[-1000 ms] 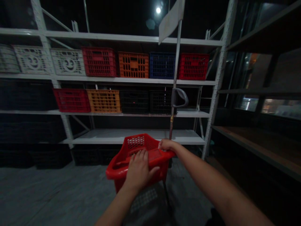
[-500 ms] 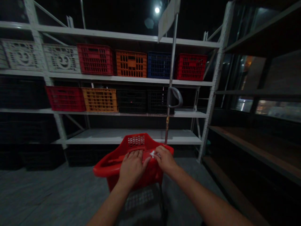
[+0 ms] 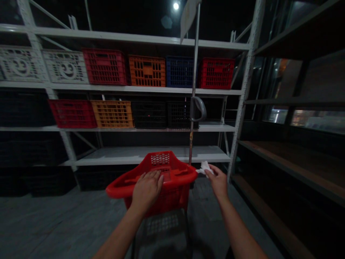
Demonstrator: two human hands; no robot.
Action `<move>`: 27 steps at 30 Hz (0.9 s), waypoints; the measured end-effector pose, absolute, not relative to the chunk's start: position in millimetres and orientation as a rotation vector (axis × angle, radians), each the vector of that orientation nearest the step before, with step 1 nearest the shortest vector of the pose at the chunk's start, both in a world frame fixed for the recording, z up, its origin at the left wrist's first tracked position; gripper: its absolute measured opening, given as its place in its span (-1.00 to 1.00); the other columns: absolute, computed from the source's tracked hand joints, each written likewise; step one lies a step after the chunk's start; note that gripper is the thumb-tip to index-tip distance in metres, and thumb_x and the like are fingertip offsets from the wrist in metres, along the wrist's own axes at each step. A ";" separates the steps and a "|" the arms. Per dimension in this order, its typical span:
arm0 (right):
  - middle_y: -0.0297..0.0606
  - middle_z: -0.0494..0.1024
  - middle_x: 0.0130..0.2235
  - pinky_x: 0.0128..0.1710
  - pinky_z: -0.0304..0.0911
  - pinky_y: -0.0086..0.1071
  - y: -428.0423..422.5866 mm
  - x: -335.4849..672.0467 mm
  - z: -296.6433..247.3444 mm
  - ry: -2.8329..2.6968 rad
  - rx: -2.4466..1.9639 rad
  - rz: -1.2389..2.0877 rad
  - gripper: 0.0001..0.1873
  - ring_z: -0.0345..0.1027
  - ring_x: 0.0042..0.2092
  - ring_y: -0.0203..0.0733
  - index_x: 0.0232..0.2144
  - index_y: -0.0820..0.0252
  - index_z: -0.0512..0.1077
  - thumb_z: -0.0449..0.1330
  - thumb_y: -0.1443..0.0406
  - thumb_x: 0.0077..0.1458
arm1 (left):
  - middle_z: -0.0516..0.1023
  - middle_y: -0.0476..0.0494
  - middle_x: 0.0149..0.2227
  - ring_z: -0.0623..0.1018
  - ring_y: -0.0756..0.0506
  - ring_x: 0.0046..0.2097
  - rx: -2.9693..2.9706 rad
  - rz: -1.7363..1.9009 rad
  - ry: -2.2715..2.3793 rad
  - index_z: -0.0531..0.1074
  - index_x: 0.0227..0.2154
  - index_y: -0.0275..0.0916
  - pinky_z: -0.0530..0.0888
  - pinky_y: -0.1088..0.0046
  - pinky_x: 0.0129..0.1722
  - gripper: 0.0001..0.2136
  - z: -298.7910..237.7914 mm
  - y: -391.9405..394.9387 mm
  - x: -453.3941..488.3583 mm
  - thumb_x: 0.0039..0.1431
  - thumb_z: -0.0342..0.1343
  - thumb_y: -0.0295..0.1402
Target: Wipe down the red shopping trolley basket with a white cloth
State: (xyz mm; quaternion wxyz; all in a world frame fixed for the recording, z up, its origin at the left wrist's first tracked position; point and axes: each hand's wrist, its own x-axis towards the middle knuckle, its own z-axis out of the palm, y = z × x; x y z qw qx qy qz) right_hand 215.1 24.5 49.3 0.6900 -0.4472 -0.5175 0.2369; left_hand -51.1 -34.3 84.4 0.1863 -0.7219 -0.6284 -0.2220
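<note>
Looking down from my head, my left hand (image 3: 147, 187) lies flat on the red basket (image 3: 120, 190), palm down with the fingers loosely spread, resting on the flat bar across its top and not gripping anything. My right hand (image 3: 219, 182) is off the basket, its grip narrow: the fingers pinch a crumpled white scrap (image 3: 205, 168), perhaps tissue or cloth, though I can't tell which. The scrap sticks out toward the left from my fingertips, just beside the basket's right rim.

The basket sits tilted on a dark wire stand (image 3: 161, 226) above the grey floor (image 3: 54, 223). Just behind it rises a thin metal pole (image 3: 193, 133) with a grey handle (image 3: 198, 109) and a white flag (image 3: 187, 18) at the top.

Ahead stands a white metal shelf rack (image 3: 134, 90). Its upper shelf carries white, red, orange and blue crates (image 3: 147, 71); the one below carries red, orange and black crates (image 3: 112, 114). To my right is a dark shelf unit with a wooden board (image 3: 283, 158).
</note>
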 end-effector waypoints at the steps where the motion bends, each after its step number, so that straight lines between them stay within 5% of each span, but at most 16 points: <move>1: -0.19 0.49 -0.37 -0.35 0.26 -0.33 21.8 217.6 51.4 -1.177 -0.995 0.477 -0.64 0.35 -0.35 -0.15 -0.27 0.29 0.44 0.19 0.18 -0.14 | 0.44 -0.15 -0.03 0.38 -0.10 0.00 -2.036 -0.628 -1.774 0.35 -0.07 -0.20 0.19 0.30 0.06 -0.59 84.8 -34.5 -50.9 0.19 -0.30 -0.20; 7: -0.17 0.40 -0.24 -0.11 0.11 -0.16 7.5 202.1 61.7 -1.351 -1.045 -0.208 -0.86 0.24 -0.14 -0.09 -0.40 0.13 0.50 0.14 0.31 -0.04 | 0.44 -0.15 -0.04 0.39 -0.11 -0.01 -2.043 -0.632 -1.780 0.36 -0.08 -0.21 0.19 0.29 0.06 -0.59 87.1 -36.1 -48.8 0.19 -0.30 -0.21; 14: -0.25 0.46 -0.30 -0.11 0.14 -0.25 -2.2 141.2 31.7 -1.564 -0.826 0.184 -0.87 0.29 -0.18 -0.16 -0.54 0.16 0.41 0.10 0.34 0.00 | 0.45 -0.16 -0.05 0.40 -0.11 -0.02 -2.037 -0.665 -1.763 0.36 -0.09 -0.21 0.20 0.28 0.05 -0.60 86.1 -35.4 -49.3 0.18 -0.28 -0.22; 22: -0.23 0.32 -0.16 -0.26 0.21 -0.41 14.5 180.8 69.4 -1.938 -0.761 0.392 -0.60 0.28 -0.24 -0.27 -0.10 0.12 0.37 0.08 0.41 -0.05 | 0.45 -0.15 -0.05 0.40 -0.12 -0.01 -2.019 -0.650 -1.749 0.36 -0.08 -0.22 0.21 0.28 0.04 -0.59 83.4 -33.5 -49.9 0.19 -0.31 -0.22; 27: -0.34 0.38 -0.38 -0.35 0.17 -0.44 22.7 191.2 101.5 -2.105 -0.815 0.413 -0.90 0.26 -0.35 -0.29 -0.49 0.20 0.44 0.22 0.39 -0.20 | 0.46 -0.13 -0.06 0.40 -0.11 -0.02 -2.021 -0.658 -1.760 0.37 -0.10 -0.21 0.19 0.29 0.05 -0.59 83.7 -33.8 -48.8 0.19 -0.32 -0.22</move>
